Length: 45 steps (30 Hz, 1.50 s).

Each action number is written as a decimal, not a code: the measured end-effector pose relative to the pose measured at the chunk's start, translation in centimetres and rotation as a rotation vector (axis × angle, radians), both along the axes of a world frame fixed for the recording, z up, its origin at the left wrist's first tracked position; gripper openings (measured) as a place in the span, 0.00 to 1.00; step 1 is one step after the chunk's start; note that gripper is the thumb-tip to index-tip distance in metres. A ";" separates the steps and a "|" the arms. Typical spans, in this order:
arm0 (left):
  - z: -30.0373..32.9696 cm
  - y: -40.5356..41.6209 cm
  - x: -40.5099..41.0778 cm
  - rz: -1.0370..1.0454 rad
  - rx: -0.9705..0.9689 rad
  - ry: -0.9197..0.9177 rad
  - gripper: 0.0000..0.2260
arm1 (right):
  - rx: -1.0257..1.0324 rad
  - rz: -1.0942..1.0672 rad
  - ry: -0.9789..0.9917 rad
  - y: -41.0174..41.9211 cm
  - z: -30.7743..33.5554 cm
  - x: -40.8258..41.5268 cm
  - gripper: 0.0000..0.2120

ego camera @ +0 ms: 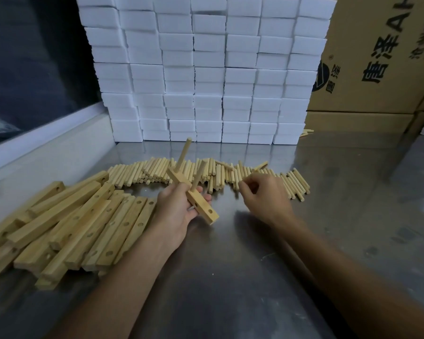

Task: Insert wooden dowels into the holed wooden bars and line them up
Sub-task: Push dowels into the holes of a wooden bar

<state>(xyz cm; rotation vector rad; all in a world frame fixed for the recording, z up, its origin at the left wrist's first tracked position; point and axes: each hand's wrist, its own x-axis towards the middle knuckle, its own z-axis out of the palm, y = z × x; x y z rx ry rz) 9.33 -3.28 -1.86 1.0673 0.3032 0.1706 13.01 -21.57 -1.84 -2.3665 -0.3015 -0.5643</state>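
Dowels (pixel 267 178) lie in a loose row across the middle of the frame on the steel table (pixel 230 265). At centre, the left hand (pixel 179 216) grips a holed wooden bar (pixel 201 206) tilted above the table, with two dowels standing up from it: a taller one (pixel 183 155) and a shorter one (pixel 200 173); one hole near the bar's lower end shows open. Right of it, the right hand (pixel 264 194) rests on the dowel row, fingers curled as if pinching a dowel, though whether it actually holds one cannot be told. More holed bars (pixel 71 223) lie heaped at lower left. White foam blocks (pixel 206 69) stand stacked behind. At upper right, a cardboard box (pixel 382 57) carries "唐泽" in bold black characters, the letters "AH" cut off by the edge, and a round logo.
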 end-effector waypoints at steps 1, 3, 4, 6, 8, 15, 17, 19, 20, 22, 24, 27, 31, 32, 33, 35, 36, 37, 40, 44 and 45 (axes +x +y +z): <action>-0.1 0.0 0.0 -0.006 -0.003 -0.002 0.07 | -0.024 -0.028 -0.003 0.2 0.4 0.6 0.07; -0.1 0.1 0.1 -0.011 -0.013 -0.007 0.08 | -0.111 -0.090 0.029 0.7 1.1 1.6 0.08; -0.1 0.1 0.1 -0.012 -0.017 -0.006 0.08 | -0.175 -0.119 0.066 1.0 1.3 1.9 0.10; -0.1 0.1 0.1 -0.016 -0.022 -0.003 0.07 | -0.320 -0.168 0.152 1.8 1.3 2.3 0.16; 0.0 0.0 0.0 -0.017 -0.030 0.002 0.06 | -0.394 -0.207 0.213 2.5 1.1 2.5 0.17; 0.1 0.0 -0.1 -0.017 -0.027 0.014 0.08 | -0.328 -0.300 0.283 2.8 1.6 2.0 0.14; 0.1 -0.1 -0.3 -0.021 -0.031 0.013 0.08 | -0.276 -0.306 0.261 2.4 1.6 1.3 0.13; 0.3 -0.1 -0.4 -0.029 -0.042 0.010 0.09 | -0.193 -0.290 0.222 1.8 1.7 0.4 0.11; 0.4 -0.2 -0.5 -0.036 -0.048 0.011 0.09 | -0.150 -0.273 0.202 1.5 1.6 0.0 0.11; 0.5 -0.3 -0.6 -0.053 -0.051 0.016 0.09 | -0.074 -0.245 0.161 1.0 1.4 -0.9 0.11; 0.6 -0.4 -0.8 -0.065 -0.047 0.020 0.09 | -0.001 -0.217 0.126 0.5 1.1 -1.5 0.10; 0.6 -0.5 -1.0 -0.075 -0.049 0.021 0.09 | 0.158 -0.152 0.154 -0.4 0.7 -2.3 0.12; 0.8 -0.5 -1.2 -0.078 -0.056 0.023 0.10 | 0.376 -0.096 0.163 -1.0 0.7 -2.7 0.13; 0.8 -0.5 -1.2 -0.081 -0.054 0.024 0.10 | 0.424 -0.099 0.171 -1.0 0.8 -2.7 0.11; 0.8 -0.6 -1.3 -0.084 -0.054 0.025 0.11 | 0.468 -0.106 0.182 -0.9 0.8 -2.7 0.10; 0.9 -0.6 -1.4 -0.087 -0.056 0.028 0.12 | 0.533 -0.104 0.178 -0.8 0.6 -2.6 0.11; 0.9 -0.6 -1.4 -0.086 -0.056 0.029 0.12 | 0.556 -0.096 0.163 -0.7 0.5 -2.5 0.12; 1.0 -0.6 -1.4 -0.083 -0.057 0.029 0.13 | 0.577 -0.090 0.145 -0.7 0.5 -2.6 0.13; 1.1 -0.7 -1.5 -0.083 -0.059 0.021 0.12 | 0.727 -0.035 0.149 -0.5 0.6 -2.8 0.17; 1.3 -0.9 -1.7 -0.096 -0.070 0.027 0.14 | 0.822 0.115 0.169 0.2 0.5 -3.6 0.12; 1.3 -0.9 -1.8 -0.097 -0.084 0.027 0.14 | 0.823 0.132 0.166 0.4 0.6 -3.7 0.11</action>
